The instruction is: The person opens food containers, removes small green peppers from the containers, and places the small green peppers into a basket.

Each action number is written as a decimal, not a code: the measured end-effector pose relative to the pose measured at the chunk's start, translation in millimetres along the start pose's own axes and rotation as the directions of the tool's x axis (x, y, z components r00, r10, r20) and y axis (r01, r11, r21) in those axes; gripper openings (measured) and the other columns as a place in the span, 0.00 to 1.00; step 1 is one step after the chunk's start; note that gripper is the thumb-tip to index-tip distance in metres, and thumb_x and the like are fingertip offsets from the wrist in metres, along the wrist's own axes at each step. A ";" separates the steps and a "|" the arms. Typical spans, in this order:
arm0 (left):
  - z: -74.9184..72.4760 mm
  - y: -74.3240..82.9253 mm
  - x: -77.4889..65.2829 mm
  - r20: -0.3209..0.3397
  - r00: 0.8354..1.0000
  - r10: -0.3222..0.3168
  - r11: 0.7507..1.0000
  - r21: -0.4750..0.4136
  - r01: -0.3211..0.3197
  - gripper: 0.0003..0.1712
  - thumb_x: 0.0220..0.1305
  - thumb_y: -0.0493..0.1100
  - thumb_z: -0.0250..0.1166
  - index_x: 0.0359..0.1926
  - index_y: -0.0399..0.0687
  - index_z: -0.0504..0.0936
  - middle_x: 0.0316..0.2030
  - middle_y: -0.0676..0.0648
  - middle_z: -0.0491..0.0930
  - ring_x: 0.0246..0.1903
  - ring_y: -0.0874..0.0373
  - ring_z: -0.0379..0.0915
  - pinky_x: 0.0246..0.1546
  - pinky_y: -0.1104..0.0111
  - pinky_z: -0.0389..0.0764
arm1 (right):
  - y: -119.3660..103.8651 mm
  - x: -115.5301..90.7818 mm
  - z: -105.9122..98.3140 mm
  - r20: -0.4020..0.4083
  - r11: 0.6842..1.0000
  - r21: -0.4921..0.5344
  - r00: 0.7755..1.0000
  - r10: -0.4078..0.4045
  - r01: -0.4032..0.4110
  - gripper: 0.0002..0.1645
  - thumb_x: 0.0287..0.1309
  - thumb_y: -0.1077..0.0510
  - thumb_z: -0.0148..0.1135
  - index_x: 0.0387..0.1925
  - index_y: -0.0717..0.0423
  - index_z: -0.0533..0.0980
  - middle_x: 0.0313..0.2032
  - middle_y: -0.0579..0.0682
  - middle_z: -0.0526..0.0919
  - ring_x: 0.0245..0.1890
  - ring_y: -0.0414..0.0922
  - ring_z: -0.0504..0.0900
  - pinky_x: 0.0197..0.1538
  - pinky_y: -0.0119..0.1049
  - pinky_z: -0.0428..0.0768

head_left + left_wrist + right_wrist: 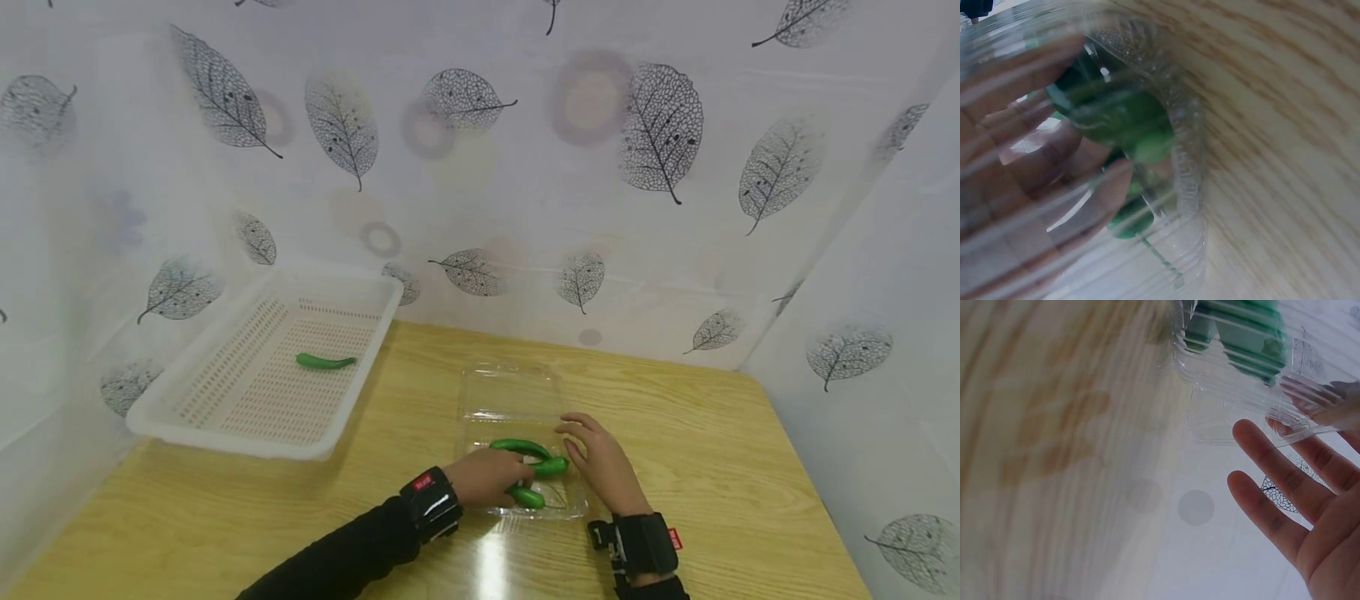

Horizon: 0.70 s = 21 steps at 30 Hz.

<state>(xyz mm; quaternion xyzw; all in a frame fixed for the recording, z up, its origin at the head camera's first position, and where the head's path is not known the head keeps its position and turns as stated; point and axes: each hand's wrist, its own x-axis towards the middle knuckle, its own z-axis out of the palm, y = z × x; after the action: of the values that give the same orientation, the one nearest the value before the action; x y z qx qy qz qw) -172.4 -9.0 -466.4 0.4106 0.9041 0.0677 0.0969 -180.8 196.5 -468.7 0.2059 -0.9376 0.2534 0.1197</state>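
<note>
A clear plastic box (pixel 573 502) with its lid folded back stands on the table. Inside lie green chili peppers: one curved pepper (pixel 520 446) at the back, a middle pepper (pixel 552 467), and another pepper (pixel 528 498) at the front. My left hand (pixel 486 477) reaches in over the left side, its fingers bent around the middle pepper. Through the ribbed wall, the left wrist view shows those fingers (pixel 1035 144) beside the peppers, partly blurred. By the right rim, my right hand (pixel 606 468) holds nothing, its fingers spread in the right wrist view.
A white plastic basket (pixel 341 421) stands at the back left, with a single green pepper (pixel 324 362) inside. The wooden table (pixel 675 433) meets a leaf-patterned curtain (pixel 510 192) at the back and sides.
</note>
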 end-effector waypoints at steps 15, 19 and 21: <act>-1.4 2.8 0.0 -0.005 1.000 0.005 1.000 -0.003 -0.005 0.12 0.50 0.47 0.71 0.38 0.60 0.80 0.36 0.60 0.79 0.35 0.71 0.73 0.35 0.78 0.74 | -0.3 -1.0 0.7 0.004 1.000 -0.010 1.000 0.004 -0.004 0.13 0.52 0.66 0.65 0.41 0.54 0.81 0.51 0.51 0.79 0.48 0.49 0.81 0.42 0.40 0.80; -1.2 2.5 -0.1 -0.015 1.000 0.014 1.000 0.000 -0.014 0.12 0.51 0.47 0.71 0.38 0.59 0.80 0.36 0.59 0.79 0.36 0.71 0.73 0.36 0.78 0.74 | -0.8 -0.7 0.2 0.000 1.000 -0.011 1.000 -0.002 0.002 0.13 0.52 0.66 0.65 0.41 0.54 0.81 0.51 0.51 0.79 0.48 0.49 0.81 0.43 0.40 0.80; -1.9 2.9 -0.4 -0.019 1.000 0.019 1.000 0.004 -0.019 0.12 0.51 0.47 0.70 0.39 0.59 0.80 0.37 0.59 0.79 0.36 0.70 0.73 0.37 0.77 0.75 | -1.1 -0.4 -0.2 -0.001 1.000 -0.007 1.000 -0.006 0.006 0.13 0.52 0.66 0.65 0.41 0.54 0.81 0.51 0.51 0.79 0.48 0.50 0.80 0.43 0.40 0.80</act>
<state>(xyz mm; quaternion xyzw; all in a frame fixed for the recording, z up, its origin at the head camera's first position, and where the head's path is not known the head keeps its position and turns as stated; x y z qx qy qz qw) -170.5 -7.5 -464.0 0.4184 0.9013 0.0710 0.0871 -180.0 195.9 -468.1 0.2080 -0.9379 0.2497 0.1216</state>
